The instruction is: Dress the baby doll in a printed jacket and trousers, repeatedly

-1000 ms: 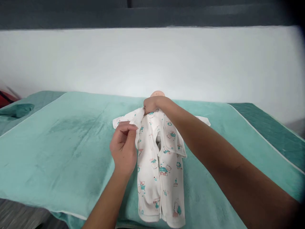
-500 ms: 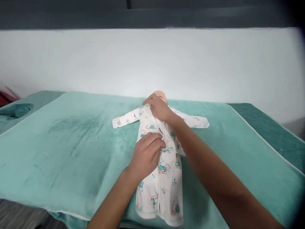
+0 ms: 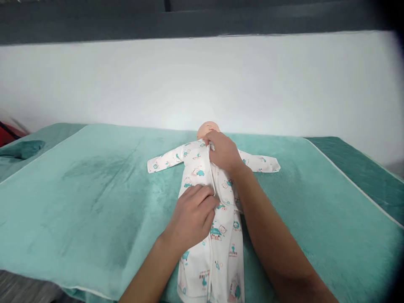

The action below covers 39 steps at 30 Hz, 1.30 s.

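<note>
A baby doll [image 3: 203, 131] lies on its back, head at the far end and arms spread. It wears a white printed front-opening baby shirt [image 3: 196, 162] over matching white printed pants [image 3: 222, 252]. My left hand [image 3: 194, 214] is closed on the lower part of the shirt's front edge at the belly. Higher up, near the doll's neck, my right hand [image 3: 224, 151] pinches the edge of the shirt front just below the chin. One front panel lies over the other, with the lower panel's curved edge showing between my hands. Fingers hide the gripped cloth.
A light green plush cover [image 3: 94, 202] spreads under the doll, with darker green fabric [image 3: 366, 172] at the right. Behind it stands a white wall [image 3: 126, 84]. Something red [image 3: 8, 134] shows at the far left, and grey floor [image 3: 25, 286] at the lower left.
My right hand has moved right and slightly down from the neck, uncovering the doll's head and one shoulder. The shirt's front edge now runs straighter between my hands. My left hand stays at the belly.
</note>
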Motion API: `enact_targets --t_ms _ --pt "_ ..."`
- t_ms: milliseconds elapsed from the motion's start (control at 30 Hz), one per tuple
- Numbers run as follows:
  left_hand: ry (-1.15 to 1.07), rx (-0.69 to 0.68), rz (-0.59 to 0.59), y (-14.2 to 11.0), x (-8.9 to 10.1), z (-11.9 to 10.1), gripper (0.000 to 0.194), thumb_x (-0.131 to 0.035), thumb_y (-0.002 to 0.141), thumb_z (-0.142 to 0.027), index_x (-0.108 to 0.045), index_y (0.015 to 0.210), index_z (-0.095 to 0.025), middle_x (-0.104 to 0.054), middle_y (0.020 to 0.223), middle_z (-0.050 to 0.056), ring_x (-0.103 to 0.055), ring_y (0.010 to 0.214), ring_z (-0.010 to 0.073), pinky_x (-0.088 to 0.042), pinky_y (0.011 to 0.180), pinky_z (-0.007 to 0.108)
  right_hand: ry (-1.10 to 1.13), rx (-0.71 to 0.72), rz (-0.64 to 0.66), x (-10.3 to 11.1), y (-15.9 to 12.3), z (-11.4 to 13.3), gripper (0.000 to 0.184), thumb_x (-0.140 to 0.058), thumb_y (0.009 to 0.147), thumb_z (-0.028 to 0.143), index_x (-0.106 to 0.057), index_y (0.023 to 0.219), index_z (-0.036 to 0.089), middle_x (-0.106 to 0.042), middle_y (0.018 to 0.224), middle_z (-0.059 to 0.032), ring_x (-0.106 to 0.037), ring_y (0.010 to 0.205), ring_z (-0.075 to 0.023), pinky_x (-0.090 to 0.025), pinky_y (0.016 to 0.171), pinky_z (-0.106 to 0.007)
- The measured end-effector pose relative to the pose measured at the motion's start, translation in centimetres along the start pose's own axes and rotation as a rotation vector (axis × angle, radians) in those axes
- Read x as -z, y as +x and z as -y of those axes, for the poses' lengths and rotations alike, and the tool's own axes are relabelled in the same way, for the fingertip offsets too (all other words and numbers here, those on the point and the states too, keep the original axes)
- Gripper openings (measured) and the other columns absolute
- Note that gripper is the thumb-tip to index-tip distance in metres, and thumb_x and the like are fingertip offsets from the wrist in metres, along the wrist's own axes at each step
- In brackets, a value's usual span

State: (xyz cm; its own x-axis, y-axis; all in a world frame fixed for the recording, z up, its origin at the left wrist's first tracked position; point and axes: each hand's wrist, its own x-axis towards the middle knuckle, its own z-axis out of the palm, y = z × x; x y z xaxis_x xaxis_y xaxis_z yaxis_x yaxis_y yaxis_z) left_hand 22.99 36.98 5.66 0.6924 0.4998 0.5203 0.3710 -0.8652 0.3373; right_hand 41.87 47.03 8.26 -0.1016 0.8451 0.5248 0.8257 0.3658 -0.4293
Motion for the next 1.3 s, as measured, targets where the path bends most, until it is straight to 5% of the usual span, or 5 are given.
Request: enact_targets --t_ms 167,367,567,967,1300 --pt "-0.092 0.015 0.086 0.3 0.8 0.3 0.023 -0.044 0.089 -0.007 -0.062 0.096 -0.020 -0.064 0.092 0.004 -0.055 0.084 0.0184 -0.044 0.075 0.035 0.100 -0.146 -0.162 1.5 -0.5 -0.8 0.014 -0.052 0.079 0.017 -0.051 0.092 0.022 -0.060 0.108 -0.0081 -0.054 0.099 -0.0247 -0.040 0.075 -0.035" --pt "-0.123 0.357 -0.320 3.5 1.1 5.2 0.021 -0.047 0.092 -0.015 -0.064 0.102 -0.024 -0.068 0.104 0.004 -0.061 0.098 0.0197 -0.049 0.086 0.036 0.132 -0.519 -0.096 2.5 -0.5 -1.2 0.028 -0.053 0.089 0.046 -0.046 0.074 0.023 -0.059 0.074 -0.0028 -0.051 0.067 -0.0190 -0.036 0.062 -0.033" --pt "-0.001 0.241 -0.126 9.7 0.0 8.7 0.031 -0.039 0.098 -0.023 -0.065 0.114 -0.020 -0.065 0.124 0.008 -0.052 0.123 0.0238 -0.041 0.107 0.045 0.036 -0.525 -0.006 0.3 -0.2 -1.0 0.030 -0.060 0.083 0.046 -0.042 0.072 0.024 -0.059 0.074 -0.0032 -0.050 0.068 -0.0198 -0.034 0.061 -0.032" --pt "-0.073 0.540 -0.217 13.9 -1.6 10.2 0.017 -0.057 0.085 -0.021 -0.068 0.072 -0.019 -0.063 0.080 0.007 -0.057 0.080 0.0215 -0.046 0.080 0.037 0.473 -0.555 -0.148 0.1 0.6 -2.0 0.017 -0.058 0.082 0.037 -0.060 0.075 0.021 -0.058 0.068 0.0019 -0.048 0.062 -0.0135 -0.035 0.058 -0.028" --pt "-0.430 0.640 -0.365 13.6 -0.3 8.3 0.018 -0.056 0.087 -0.032 -0.069 0.086 -0.020 -0.068 0.068 0.001 -0.062 0.066 0.0157 -0.045 0.067 0.028 0.688 -0.622 -0.259 -0.8 0.6 -1.5 0.015 -0.069 0.073 0.034 -0.072 0.075 0.020 -0.068 0.074 0.0007 -0.058 0.070 -0.0155 -0.042 0.067 -0.028"
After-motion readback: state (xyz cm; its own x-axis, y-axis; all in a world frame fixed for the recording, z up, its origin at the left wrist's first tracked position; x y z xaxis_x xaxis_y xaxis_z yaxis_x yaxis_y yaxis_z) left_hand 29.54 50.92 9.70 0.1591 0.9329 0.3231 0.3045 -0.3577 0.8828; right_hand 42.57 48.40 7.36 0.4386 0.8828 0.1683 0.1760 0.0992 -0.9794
